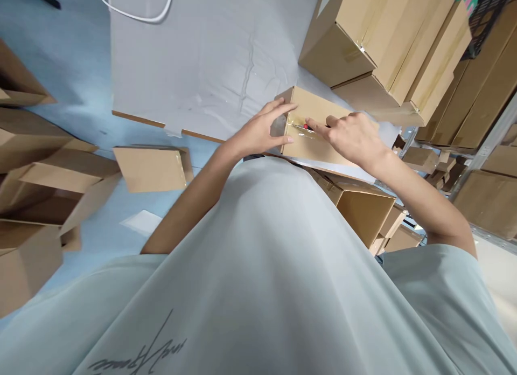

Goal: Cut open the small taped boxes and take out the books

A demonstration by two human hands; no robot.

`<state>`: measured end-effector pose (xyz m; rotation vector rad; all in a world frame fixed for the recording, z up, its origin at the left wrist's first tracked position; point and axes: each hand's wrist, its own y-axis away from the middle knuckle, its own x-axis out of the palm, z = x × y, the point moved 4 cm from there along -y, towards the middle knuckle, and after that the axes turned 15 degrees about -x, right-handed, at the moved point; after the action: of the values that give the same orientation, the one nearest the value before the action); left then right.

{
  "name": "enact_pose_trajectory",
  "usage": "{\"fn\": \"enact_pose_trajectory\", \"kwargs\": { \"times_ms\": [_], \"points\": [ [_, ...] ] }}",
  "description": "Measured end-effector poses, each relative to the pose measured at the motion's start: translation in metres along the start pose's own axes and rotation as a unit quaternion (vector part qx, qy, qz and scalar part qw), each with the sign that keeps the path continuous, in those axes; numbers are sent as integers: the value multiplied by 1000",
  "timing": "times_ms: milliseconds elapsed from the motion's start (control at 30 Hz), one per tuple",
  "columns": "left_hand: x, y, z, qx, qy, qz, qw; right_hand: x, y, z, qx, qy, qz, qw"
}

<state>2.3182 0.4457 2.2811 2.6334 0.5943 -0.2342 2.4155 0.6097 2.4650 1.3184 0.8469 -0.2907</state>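
Observation:
A small cardboard box point(313, 108) lies on a grey-white table point(202, 57), close to my body. My left hand point(260, 131) rests at the box's near-left end with its fingers stretched out and spread, steadying the box without closing round it. My right hand point(353, 138) is closed in a pinch on a small red-tipped tool point(306, 126). The tool's tip touches the clear tape strip that runs along the top of the box. My pale shirt fills the lower part of the view.
Large cardboard boxes point(383, 41) are stacked at the table's far right, with more on metal shelving point(484, 148). An open box point(363, 208) stands under the table edge. Flat and open cartons point(151, 167) lie on the blue floor at left. A white cable point(137, 14) loops at the top.

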Motion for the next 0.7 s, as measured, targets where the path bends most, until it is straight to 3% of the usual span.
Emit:
{"fn": "enact_pose_trajectory", "kwargs": {
  "times_ms": [200,467,700],
  "points": [
    [-4,7,-15,-15,-14,2,1000,32,27,-20,34,-12,38,999],
    [17,3,-28,-42,11,6,999,107,80,-52,47,-21,10,999],
    [20,3,-26,-139,53,2,989,168,142,-83,102,-65,1,993]
  ]
}}
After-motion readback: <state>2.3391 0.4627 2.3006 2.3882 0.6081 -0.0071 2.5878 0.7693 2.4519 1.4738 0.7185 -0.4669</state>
